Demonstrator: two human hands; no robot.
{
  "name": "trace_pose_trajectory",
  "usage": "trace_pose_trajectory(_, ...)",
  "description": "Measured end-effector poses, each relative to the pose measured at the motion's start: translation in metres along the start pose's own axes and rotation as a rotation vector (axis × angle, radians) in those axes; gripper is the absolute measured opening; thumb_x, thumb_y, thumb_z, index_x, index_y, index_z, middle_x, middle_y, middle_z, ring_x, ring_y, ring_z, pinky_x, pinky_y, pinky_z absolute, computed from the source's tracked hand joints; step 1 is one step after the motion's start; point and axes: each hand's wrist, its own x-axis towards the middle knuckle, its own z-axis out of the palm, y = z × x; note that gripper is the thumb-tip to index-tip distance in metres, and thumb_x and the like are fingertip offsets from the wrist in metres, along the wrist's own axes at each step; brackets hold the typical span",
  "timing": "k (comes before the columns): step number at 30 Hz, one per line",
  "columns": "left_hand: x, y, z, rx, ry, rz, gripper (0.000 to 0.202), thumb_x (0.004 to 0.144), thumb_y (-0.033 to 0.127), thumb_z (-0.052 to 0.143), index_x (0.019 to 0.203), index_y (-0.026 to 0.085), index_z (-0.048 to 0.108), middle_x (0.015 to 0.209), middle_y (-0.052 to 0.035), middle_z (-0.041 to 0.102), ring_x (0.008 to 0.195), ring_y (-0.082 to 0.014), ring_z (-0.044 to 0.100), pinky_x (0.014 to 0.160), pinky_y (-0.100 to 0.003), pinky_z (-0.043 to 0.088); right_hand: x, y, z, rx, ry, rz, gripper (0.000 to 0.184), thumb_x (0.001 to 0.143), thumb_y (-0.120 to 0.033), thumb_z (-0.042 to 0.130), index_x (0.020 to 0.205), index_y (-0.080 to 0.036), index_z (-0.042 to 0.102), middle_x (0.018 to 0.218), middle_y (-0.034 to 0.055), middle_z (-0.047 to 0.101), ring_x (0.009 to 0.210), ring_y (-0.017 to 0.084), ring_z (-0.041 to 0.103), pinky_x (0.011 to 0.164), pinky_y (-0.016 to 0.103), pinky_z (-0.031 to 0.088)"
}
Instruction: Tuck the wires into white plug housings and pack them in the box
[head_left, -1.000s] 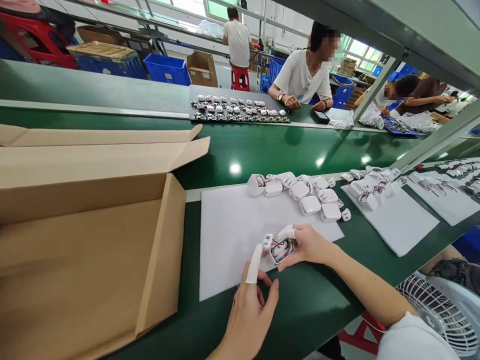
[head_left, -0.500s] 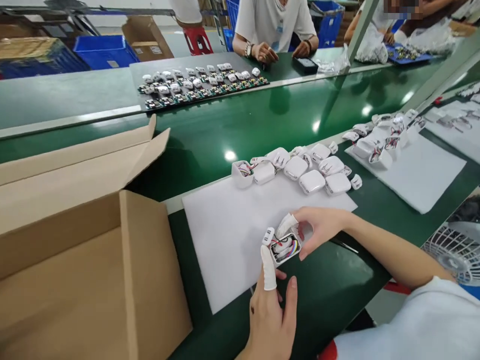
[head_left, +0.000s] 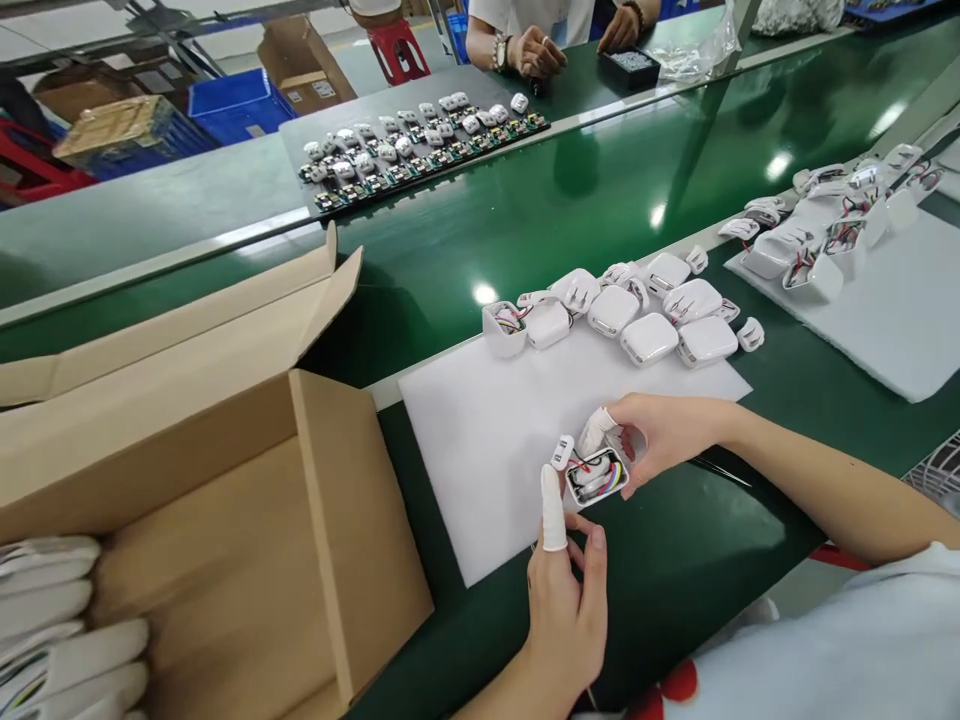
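Observation:
My right hand (head_left: 652,435) grips a small white plastic casing (head_left: 598,476), its open side up and coloured wires packed inside. A white finger cot covers a finger on that hand. A little white end piece with two dark slots (head_left: 562,452) hangs by thin red and black wires at the casing's left corner. My left hand (head_left: 568,590) has its index finger, also in a white cot, stretched up against this piece and the casing edge. Its thumb stands apart and the other fingers are partly curled; their undersides are hidden.
A white foam sheet (head_left: 480,450) lies under the work, with several white casings (head_left: 649,340) along its far edge. An open cardboard box (head_left: 367,540) stands left, white parts (head_left: 90,640) inside. Dark tweezers-like tool (head_left: 724,470) lies behind my right wrist. Across, a co-worker's hands (head_left: 536,52) work.
The view has shifted, bringing white parts in the cardboard box into sight. Both hands keep nearly the same pose around the casing, which stays in my right hand.

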Motion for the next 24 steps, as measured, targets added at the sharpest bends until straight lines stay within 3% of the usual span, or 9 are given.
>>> trace_pose_trajectory(3,0.002,0.001,0.001,-0.008,0.011,-0.006,0.062,0.096,0.034,0.034,0.147,0.023,0.002,0.085,-0.0006,0.055,0.059,-0.0119,0.048,0.061,-0.027,0.045,-0.003,-0.006,-0.003,-0.054,-0.017,-0.019,0.047,0.068,-0.034,0.078,0.108,-0.017,0.060,0.096,0.0017,0.062,0.078,0.013,0.057,0.069,0.023,0.049)
trace_pose_trajectory(7,0.005,0.000,0.004,-0.023,0.070,0.013,0.057,0.096,0.033,0.036,0.146,0.022,0.011,0.083,-0.0011,0.057,0.063,-0.0130,0.054,0.061,-0.027,0.048,-0.013,-0.020,-0.007,-0.285,0.019,0.066,0.060,0.066,-0.041,0.079,0.118,-0.020,0.056,0.105,0.0047,0.061,0.085,0.018,0.057,0.073,0.028,0.049)
trace_pose_trajectory(9,0.006,-0.002,0.007,-0.018,0.124,0.031,0.056,0.094,0.033,0.042,0.143,0.022,0.018,0.084,-0.0009,0.059,0.061,-0.0121,0.055,0.058,-0.025,0.048,-0.024,-0.031,-0.008,-0.444,0.078,0.081,0.057,0.071,-0.037,0.075,0.122,-0.023,0.054,0.112,0.0064,0.059,0.093,0.022,0.058,0.078,0.032,0.048)
trace_pose_trajectory(11,0.006,-0.003,0.009,0.022,0.174,0.066,0.049,0.092,0.031,0.049,0.136,0.022,0.031,0.081,0.0002,0.059,0.057,-0.0108,0.054,0.055,-0.023,0.048,-0.040,-0.044,-0.011,-0.560,0.209,0.003,0.047,0.081,-0.035,0.066,0.124,-0.026,0.052,0.120,0.0069,0.056,0.102,0.025,0.057,0.084,0.036,0.047)
trace_pose_trajectory(13,0.008,-0.004,0.011,0.084,0.224,0.135,0.035,0.090,0.029,0.051,0.124,0.022,0.044,0.079,-0.0007,0.059,0.059,-0.0116,0.057,0.055,-0.023,0.048,-0.060,-0.057,-0.015,-0.627,0.389,-0.085,0.031,0.087,-0.040,0.058,0.116,-0.028,0.056,0.114,0.0068,0.059,0.096,0.024,0.058,0.078,0.037,0.047)
trace_pose_trajectory(15,0.011,-0.002,0.011,0.146,0.251,0.214,0.028,0.091,0.027,0.050,0.118,0.021,0.049,0.083,-0.0033,0.061,0.065,-0.0134,0.060,0.057,-0.023,0.050,-0.080,-0.063,-0.019,-0.740,0.467,-0.013,0.025,0.087,-0.049,0.055,0.089,-0.026,0.060,0.086,0.0062,0.063,0.069,0.020,0.057,0.057,0.033,0.043)
trace_pose_trajectory(18,0.016,0.003,0.006,0.243,0.279,0.332,0.034,0.091,0.025,0.051,0.124,0.020,0.046,0.085,-0.0045,0.062,0.069,-0.0141,0.062,0.061,-0.024,0.051,-0.096,-0.058,-0.019,-0.987,0.260,0.220,0.044,0.084,-0.062,0.052,0.061,-0.024,0.047,0.053,0.0017,0.051,0.044,0.017,0.042,0.045,0.031,0.025)
trace_pose_trajectory(21,0.021,0.009,-0.002,0.383,0.351,0.448,0.047,0.088,0.027,0.055,0.131,0.020,0.039,0.088,-0.0052,0.062,0.070,-0.0148,0.060,0.063,-0.025,0.052,-0.089,-0.041,-0.012,-1.100,0.078,0.321,0.050,0.083,-0.066,0.048,0.059,-0.023,0.043,0.053,0.0027,0.052,0.046,0.020,0.047,0.047,0.031,0.021)
trace_pose_trajectory(24,0.027,0.017,-0.010,0.638,0.464,0.570,0.046,0.083,0.031,0.062,0.124,0.018,0.047,0.090,-0.0080,0.057,0.075,-0.0182,0.058,0.061,-0.027,0.050,-0.070,-0.027,-0.004,-1.117,0.024,0.399,0.037,0.084,-0.048,0.058,0.063,-0.022,0.044,0.062,0.0046,0.058,0.056,0.023,0.055,0.049,0.031,0.022)
